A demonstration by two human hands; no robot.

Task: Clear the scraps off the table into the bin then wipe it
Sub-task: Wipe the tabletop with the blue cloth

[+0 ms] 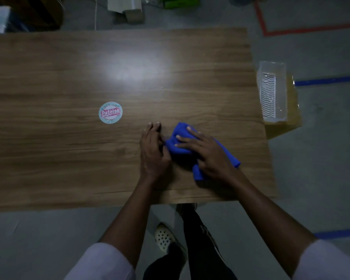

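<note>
your right hand (208, 152) lies flat, fingers spread, on the blue cloth (179, 129) near the table's (69, 158) right edge, wide room leftward; your left hand (153, 154) rests open beside it

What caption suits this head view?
Right hand presses a crumpled blue cloth on the brown wooden table; left hand rests beside it.

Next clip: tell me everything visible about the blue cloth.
The cloth is bright blue, soft-looking fabric, bunched into folds rather than spread flat. It lies on the wooden table, near its front right. The right hand presses on top with straight fingers; the left hand touches its left edge. Two rolled ends poke out beyond the right hand.
</note>
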